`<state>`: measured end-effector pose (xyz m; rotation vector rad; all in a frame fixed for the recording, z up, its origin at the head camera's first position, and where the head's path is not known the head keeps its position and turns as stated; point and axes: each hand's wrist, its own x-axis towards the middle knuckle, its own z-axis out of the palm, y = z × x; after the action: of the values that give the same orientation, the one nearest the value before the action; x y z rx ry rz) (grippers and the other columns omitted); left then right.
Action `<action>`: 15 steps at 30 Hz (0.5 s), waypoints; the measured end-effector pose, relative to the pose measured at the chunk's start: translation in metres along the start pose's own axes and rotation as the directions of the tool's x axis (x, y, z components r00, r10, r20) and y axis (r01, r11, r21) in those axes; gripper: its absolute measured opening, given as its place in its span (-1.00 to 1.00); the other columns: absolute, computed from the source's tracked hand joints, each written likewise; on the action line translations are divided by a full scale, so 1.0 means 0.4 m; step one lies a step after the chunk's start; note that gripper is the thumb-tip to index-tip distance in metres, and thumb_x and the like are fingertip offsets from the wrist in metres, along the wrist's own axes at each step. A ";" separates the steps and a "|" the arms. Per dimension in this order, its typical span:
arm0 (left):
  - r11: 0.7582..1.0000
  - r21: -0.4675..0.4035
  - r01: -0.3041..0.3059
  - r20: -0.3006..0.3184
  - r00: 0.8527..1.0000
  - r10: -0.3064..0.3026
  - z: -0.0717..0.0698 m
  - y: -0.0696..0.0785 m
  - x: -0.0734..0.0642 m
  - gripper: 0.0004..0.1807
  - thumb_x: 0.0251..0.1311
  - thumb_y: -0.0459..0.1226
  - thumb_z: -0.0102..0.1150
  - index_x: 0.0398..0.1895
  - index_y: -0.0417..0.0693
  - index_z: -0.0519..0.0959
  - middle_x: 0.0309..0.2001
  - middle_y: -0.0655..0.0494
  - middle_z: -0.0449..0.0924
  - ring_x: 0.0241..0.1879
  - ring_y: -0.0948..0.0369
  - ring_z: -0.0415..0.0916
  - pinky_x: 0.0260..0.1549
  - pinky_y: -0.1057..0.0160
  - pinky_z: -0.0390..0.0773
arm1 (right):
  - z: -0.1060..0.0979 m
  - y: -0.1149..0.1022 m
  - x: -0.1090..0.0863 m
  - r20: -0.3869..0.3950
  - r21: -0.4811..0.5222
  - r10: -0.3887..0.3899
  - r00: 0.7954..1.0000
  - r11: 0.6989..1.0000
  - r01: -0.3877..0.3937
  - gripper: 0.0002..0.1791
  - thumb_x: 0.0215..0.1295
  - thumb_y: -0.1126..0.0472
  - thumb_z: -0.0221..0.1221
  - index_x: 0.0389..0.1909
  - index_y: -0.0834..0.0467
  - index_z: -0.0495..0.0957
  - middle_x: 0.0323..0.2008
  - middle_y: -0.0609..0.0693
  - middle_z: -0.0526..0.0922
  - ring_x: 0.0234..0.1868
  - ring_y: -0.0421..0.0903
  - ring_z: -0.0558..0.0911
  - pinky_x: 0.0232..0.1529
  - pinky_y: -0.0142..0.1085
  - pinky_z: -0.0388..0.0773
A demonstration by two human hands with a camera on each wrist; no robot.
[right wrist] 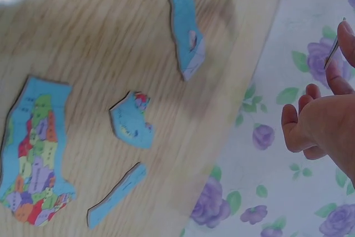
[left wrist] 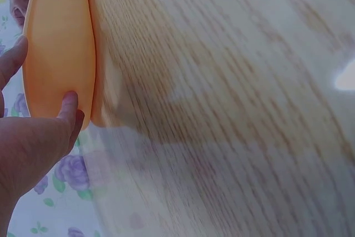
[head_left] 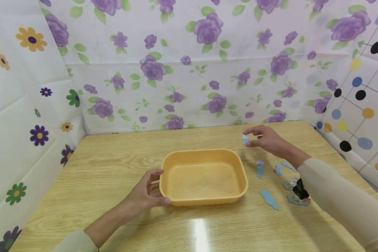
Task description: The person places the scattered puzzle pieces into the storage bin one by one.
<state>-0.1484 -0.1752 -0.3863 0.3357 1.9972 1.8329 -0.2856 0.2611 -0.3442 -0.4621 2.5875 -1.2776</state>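
My left hand (head_left: 145,192) grips the left end of a yellow-orange plastic basin (head_left: 204,201), fingers along its left side and thumb by the front corner. The left wrist view shows fingertips against the outer wall of this basin (left wrist: 61,43). Beyond the basin's back right corner, my right hand (head_left: 266,140) pinches a small blue-and-white puzzle piece (head_left: 245,139) between thumb and fingers, above the table. In the right wrist view that piece (right wrist: 331,53) appears edge-on, a thin sliver at the fingertips.
Right of the basin lie several map puzzle pieces: a blue-and-lilac one (head_left: 259,168), a small blue one (head_left: 278,169), a thin strip (head_left: 288,166), a long blue one (head_left: 269,200) and a multicoloured one (right wrist: 39,154). Patterned cloths (head_left: 182,70) stand around the wooden table (head_left: 119,154).
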 end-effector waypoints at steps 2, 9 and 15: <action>1.000 0.004 -0.002 -0.002 1.000 0.002 0.000 0.000 0.001 0.02 -0.01 -0.37 0.45 0.42 -0.06 -0.05 0.42 -0.16 -0.01 0.31 -0.17 0.23 0.15 0.22 0.55 | 0.004 -0.005 0.002 -0.002 0.003 -0.009 1.000 1.000 0.009 -0.44 0.29 0.08 0.26 0.25 0.21 0.39 0.44 0.28 -0.03 0.38 0.36 0.05 0.28 0.27 0.28; 1.000 0.010 0.002 -0.018 1.000 -0.002 0.002 0.001 0.000 0.03 -0.02 -0.38 0.46 0.42 -0.05 -0.03 0.42 -0.15 -0.01 0.32 -0.17 0.23 0.14 0.21 0.56 | 0.027 -0.031 0.011 0.013 0.001 -0.045 0.999 0.999 0.045 -0.47 0.27 0.14 0.28 0.21 0.22 0.43 0.38 0.24 0.11 0.36 0.31 0.11 0.35 0.22 0.17; 1.000 0.007 -0.011 -0.003 1.000 0.011 0.006 0.006 -0.003 0.01 0.01 -0.37 0.44 0.42 -0.10 -0.05 0.42 -0.19 -0.03 0.32 -0.19 0.22 0.15 0.21 0.55 | 0.042 -0.052 0.024 0.031 -0.005 -0.084 0.996 0.996 0.084 -0.51 0.24 0.16 0.30 0.17 0.19 0.47 0.29 0.18 0.23 0.35 0.27 0.14 0.39 0.20 0.12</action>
<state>-0.1464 -0.1732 -0.3840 0.3473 2.0079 1.8343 -0.2850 0.2336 -0.3381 -0.5926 2.5726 -1.2779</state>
